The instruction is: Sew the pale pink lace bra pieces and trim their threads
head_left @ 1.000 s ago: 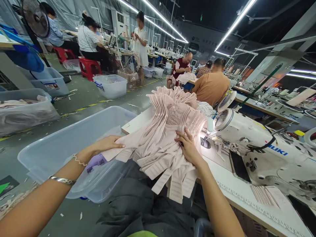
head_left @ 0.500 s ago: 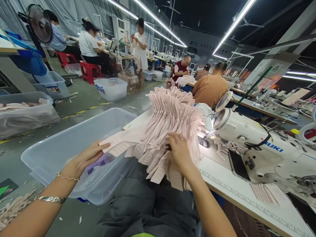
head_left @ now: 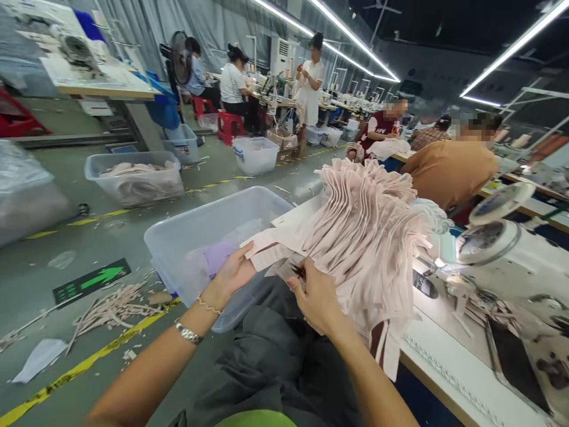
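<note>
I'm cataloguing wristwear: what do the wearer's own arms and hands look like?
No sleeves show on the forearms; the left hand and right hand are gloveless. The left wrist carries a thin, pale, wavy bracelet and a wider silver-coloured band. Nothing shows on the right wrist.

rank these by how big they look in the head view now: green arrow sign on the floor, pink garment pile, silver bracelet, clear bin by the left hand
1. Pink garment pile
2. Clear bin, though partly hidden
3. Green arrow sign
4. Silver bracelet
</note>
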Action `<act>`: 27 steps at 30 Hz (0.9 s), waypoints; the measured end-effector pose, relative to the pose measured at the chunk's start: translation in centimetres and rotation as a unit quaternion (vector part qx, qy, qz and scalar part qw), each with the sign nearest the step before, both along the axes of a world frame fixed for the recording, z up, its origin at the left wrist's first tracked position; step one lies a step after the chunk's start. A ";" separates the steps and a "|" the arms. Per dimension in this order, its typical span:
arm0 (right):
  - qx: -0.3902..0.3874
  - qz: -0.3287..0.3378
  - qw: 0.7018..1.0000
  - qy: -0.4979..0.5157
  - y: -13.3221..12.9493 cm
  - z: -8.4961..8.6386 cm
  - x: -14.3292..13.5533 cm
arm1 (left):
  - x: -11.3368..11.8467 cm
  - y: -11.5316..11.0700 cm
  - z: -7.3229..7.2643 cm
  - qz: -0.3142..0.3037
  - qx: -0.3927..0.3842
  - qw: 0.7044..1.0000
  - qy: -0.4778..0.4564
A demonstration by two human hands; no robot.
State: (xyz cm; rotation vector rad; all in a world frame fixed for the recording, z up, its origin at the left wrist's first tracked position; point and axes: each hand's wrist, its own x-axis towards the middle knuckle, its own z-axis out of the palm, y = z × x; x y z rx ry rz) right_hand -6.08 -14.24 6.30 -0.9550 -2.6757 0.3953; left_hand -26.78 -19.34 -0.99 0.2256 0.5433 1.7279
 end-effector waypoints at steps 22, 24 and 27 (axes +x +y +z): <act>0.121 -0.095 0.986 0.069 1.6 -3.6 -3.8 | 1.0 -0.6 -1.9 0.013 -0.105 0.962 0.250; 0.109 -0.091 0.984 0.104 1.3 -4.0 -3.3 | 0.5 -0.4 -1.8 0.059 -0.083 0.968 0.230; 0.108 -0.085 0.984 0.112 0.7 -4.1 -3.2 | 0.3 0.0 -1.1 0.049 -0.030 0.989 0.137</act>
